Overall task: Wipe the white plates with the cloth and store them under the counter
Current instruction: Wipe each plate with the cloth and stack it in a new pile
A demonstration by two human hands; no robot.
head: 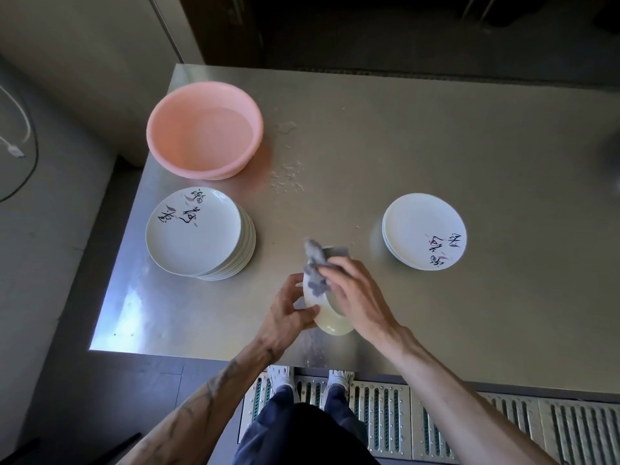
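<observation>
Pink basin (174,156) behind tall plate stack (193,229), shorter stack (424,229) right

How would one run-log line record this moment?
left hand: holds tilted round white plate | right hand: holds crumpled grey cloth against it | tall plate stack left | short stack right

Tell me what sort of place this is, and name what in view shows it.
Probably a restaurant or canteen kitchen's dishwashing spot. Signs: a stainless steel counter, a tall stack of matching white plates beside a pink wash basin, and metal drain grating set in the floor.
</observation>
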